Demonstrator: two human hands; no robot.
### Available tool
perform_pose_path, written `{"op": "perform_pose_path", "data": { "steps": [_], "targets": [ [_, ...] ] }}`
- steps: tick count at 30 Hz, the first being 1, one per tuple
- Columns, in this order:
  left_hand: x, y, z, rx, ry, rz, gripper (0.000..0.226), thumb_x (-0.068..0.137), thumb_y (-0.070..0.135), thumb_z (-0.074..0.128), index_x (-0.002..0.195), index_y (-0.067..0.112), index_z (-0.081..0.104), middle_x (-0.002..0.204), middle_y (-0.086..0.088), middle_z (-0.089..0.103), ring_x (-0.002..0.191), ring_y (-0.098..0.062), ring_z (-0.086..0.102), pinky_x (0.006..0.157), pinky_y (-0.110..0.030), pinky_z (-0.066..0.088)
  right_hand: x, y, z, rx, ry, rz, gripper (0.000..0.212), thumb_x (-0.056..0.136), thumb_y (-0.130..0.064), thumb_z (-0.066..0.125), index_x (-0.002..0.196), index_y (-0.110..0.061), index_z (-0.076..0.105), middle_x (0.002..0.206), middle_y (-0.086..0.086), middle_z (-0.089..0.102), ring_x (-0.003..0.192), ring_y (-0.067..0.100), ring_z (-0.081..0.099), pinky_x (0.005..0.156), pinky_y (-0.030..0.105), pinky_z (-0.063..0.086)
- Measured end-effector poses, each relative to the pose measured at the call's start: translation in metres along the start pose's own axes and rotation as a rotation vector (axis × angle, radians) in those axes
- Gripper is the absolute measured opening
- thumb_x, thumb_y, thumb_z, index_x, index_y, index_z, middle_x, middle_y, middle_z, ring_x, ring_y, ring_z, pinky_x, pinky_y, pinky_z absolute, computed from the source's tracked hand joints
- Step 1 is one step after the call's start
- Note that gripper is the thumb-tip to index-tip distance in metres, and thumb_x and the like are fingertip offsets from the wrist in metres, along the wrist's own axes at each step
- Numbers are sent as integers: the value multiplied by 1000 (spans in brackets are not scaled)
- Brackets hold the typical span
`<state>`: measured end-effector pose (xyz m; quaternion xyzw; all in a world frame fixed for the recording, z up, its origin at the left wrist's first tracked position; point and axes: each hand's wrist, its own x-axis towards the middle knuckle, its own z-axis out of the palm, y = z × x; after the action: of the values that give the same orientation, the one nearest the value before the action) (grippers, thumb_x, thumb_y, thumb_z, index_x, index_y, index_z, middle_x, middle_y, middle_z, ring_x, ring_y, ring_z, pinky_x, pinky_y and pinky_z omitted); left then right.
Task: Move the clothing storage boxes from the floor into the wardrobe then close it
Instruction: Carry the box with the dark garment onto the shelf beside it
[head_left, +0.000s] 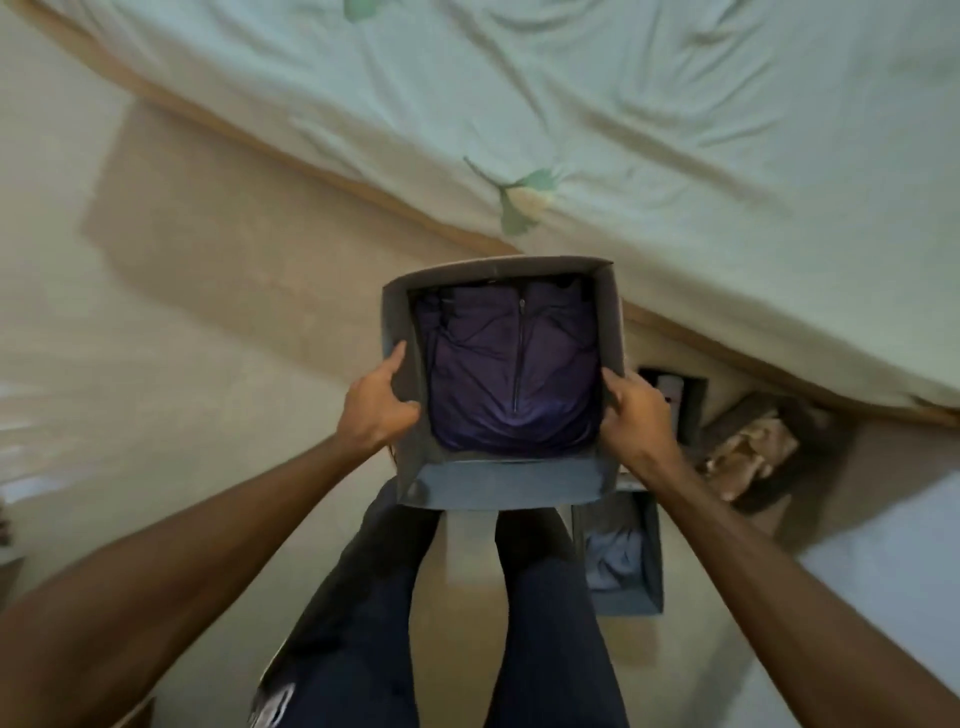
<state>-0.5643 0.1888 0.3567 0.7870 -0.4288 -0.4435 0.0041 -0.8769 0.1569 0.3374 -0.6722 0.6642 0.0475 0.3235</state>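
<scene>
A grey fabric storage box (506, 486) is held up in front of me above my legs. A folded dark purple garment with a zip (511, 374) fills it. My left hand (376, 405) grips the box's left wall, thumb inside and index finger along the rim. On the right wall, my right hand (636, 415) grips with fingers curled over the rim. A second grey box (623, 605) with pale blue cloth in it sits on the floor by my right leg. A third dark box (688, 410) shows behind my right hand. The wardrobe is not in view.
A bed with a pale green sheet (623, 130) and a wooden frame edge runs diagonally across the top. Beige floor (156, 312) lies to the left. A dark container with crumpled brown material (758, 452) stands at the right by the bed.
</scene>
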Motion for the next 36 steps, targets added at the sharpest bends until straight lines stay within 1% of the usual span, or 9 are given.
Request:
{"op": "perform_pose_path", "data": {
  "steps": [4,8,16,20,26,28,30,32,36],
  "targets": [
    [-68,51,-40,48,-67,128,93,73,3,64,152,33,24,125,-12,65,74,-21,65,65,-22,50,-88,-2,-65,85,75,140,60,76,3,45,133,-14,54,124,17,60,108,36,60,85,37,52],
    [-126,89,-52,125,-167,297,100,70,-4,56,152,39,18,121,-14,66,69,-24,67,59,-30,54,-179,4,-102,165,184,298,61,79,2,41,137,-15,52,124,15,61,112,33,58,93,36,50],
    [-196,147,-46,362,-330,697,83,83,3,51,152,36,21,122,-18,64,92,-33,66,70,-33,50,-349,-20,-88,393,468,678,42,88,3,46,128,-4,58,100,22,65,92,37,62,72,28,42],
    [-228,181,-25,523,-422,896,80,86,9,52,152,38,19,121,-10,65,79,-16,65,63,-29,53,-423,-43,-61,522,638,845,47,93,1,44,139,-8,47,117,19,64,104,34,62,81,23,40],
    [-312,217,39,631,-570,1174,76,84,10,54,149,38,27,131,-8,61,82,-15,67,78,-38,60,-520,-64,-32,682,914,1106,47,94,-1,42,140,-10,46,142,11,50,130,25,49,103,23,34],
    [-346,222,65,660,-613,1284,75,83,11,55,148,38,30,126,-10,64,79,-18,68,75,-42,61,-556,-68,-18,701,994,1196,47,94,-1,42,140,-11,46,140,12,52,120,24,57,96,21,38],
    [-384,223,91,696,-666,1391,75,80,13,56,146,39,33,125,-10,65,83,-23,70,77,-44,60,-593,-75,-4,729,1059,1297,47,95,-3,41,141,-13,46,132,14,60,89,19,64,77,20,43],
    [-422,219,113,725,-693,1487,75,78,12,57,146,37,38,118,-11,68,84,-27,69,80,-41,58,-625,-80,16,745,1131,1379,48,95,-2,40,140,-15,47,118,19,67,59,2,50,56,11,37],
    [-503,191,160,784,-830,1632,72,77,12,55,144,35,41,110,-10,72,83,-30,70,77,-40,58,-698,-99,52,775,1245,1594,45,95,-2,42,138,-14,50,74,1,60,52,-7,31,45,3,35]
  ]
}}
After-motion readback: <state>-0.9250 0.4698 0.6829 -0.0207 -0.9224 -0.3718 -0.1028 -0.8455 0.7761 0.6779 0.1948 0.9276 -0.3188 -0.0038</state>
